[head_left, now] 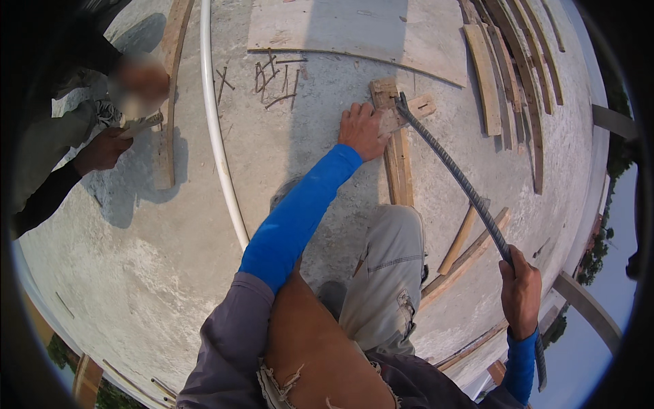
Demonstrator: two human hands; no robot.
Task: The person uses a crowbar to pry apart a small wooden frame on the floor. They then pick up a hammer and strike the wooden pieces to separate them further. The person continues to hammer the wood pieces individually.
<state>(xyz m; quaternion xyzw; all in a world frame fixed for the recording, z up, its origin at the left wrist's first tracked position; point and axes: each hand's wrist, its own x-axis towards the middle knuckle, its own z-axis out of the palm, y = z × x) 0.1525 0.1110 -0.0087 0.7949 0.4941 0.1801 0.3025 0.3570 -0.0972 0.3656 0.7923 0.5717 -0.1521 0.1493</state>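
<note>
Bare knee [310, 341] nearest, then the rebar [458, 175], slanting from the right hand [521, 290] up to the crosspiece [424, 105]. It looks like steel — likely heavy, stiff, hardly slippery given its ribs — and best held near the lower end. Right fingers wrap it tightly, arm low and outward; the left hand [364, 131] curls over the crosspiece's end, arm stretched forward.

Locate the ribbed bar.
In the head view, right of centre, the ribbed bar slants from the right hand up toward the wood piece by the left hand.
</note>
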